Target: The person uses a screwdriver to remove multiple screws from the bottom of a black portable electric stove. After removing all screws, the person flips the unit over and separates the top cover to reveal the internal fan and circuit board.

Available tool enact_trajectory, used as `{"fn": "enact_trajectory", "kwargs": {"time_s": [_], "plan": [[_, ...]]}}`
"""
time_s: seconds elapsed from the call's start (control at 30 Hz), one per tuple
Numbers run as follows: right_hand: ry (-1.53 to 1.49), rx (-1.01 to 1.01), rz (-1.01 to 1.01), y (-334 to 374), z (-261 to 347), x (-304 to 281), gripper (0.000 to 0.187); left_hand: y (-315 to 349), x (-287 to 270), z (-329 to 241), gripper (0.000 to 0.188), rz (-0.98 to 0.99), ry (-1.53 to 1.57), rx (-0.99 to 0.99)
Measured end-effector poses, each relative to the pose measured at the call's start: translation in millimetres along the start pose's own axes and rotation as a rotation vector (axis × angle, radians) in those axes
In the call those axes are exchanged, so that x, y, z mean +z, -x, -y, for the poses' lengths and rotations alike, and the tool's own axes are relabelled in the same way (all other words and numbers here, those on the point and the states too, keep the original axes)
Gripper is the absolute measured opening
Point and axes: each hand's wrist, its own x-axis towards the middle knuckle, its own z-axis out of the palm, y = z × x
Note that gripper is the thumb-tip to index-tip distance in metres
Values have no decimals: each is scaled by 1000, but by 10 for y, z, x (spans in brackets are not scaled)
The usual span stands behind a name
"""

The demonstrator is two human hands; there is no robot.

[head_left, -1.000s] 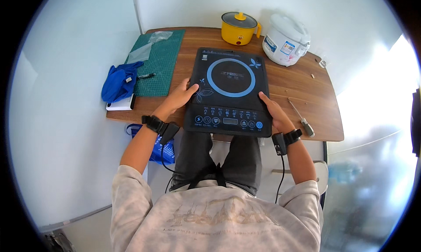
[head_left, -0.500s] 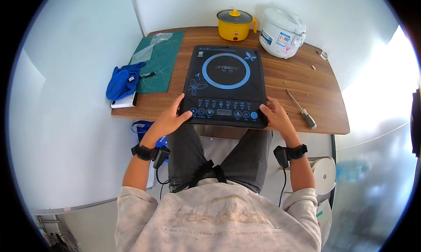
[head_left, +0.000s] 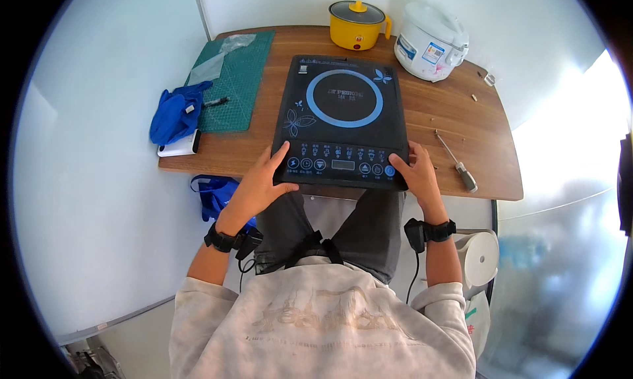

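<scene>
A flat black induction cooker (head_left: 349, 138) with a blue ring and a row of touch buttons faces up at the near edge of the wooden table, its front overhanging that edge. My left hand (head_left: 259, 184) grips its front left corner, index finger along the left side and thumb at the front edge; the other fingers are mostly hidden. At the front right corner, my right hand (head_left: 417, 171) holds on with the thumb on top near the last button and the fingers around the right side. Whether the cooker's underside rests on the table cannot be seen.
A screwdriver (head_left: 463, 171) lies right of the cooker. Behind stand a yellow electric pot (head_left: 356, 34) and a white rice cooker (head_left: 425, 46). On the left are a green cutting mat (head_left: 234, 95), a blue cloth bag (head_left: 175, 115) and a white box (head_left: 179, 146). Walls flank the table.
My left hand has shifted its grip: the index finger now lies over the cooker's edge and the thumb has dropped to the front edge. The right hand keeps its hold. The view has shifted slightly.
</scene>
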Motion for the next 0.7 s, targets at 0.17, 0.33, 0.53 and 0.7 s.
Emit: {"fn": "enact_trajectory", "kwargs": {"time_s": [0.17, 0.33, 0.53, 0.7], "plan": [[-119, 50, 36, -4, 121, -67, 65, 37, -75, -99, 89, -25, -49, 57], [-235, 44, 31, -57, 164, -139, 62, 17, -156, -144, 83, -72, -76, 138], [-574, 59, 104, -109, 471, -240, 60, -14, -227, -225, 82, -102, 4, 134], [-611, 15, 85, -103, 783, -268, 63, 35, -187, -121, 83, -110, 17, 144]]}}
